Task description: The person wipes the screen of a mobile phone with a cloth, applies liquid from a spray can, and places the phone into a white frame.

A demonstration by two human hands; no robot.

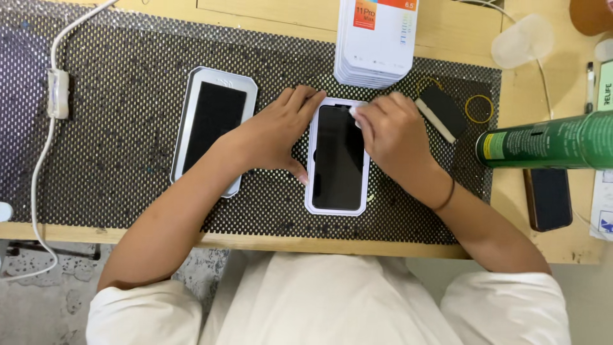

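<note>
nearest the person, a phone (337,158) in a white frame lies flat on the black dotted mat (128,83). the left hand (276,135) rests spread open against its left edge, thumb at the lower side. the right hand (391,131) pinches a small white wipe (353,112) at the phone's top right corner. farther back stands a stack of white boxes (377,41).

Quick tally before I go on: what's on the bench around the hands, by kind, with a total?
Phones in white frames: 1
Grey trays with dark pads: 1
Stacks of white boxes: 1
Green cans: 1
Bare dark phones: 1
Yellow rubber bands: 2
Black scraper blocks: 1
Total: 8
</note>
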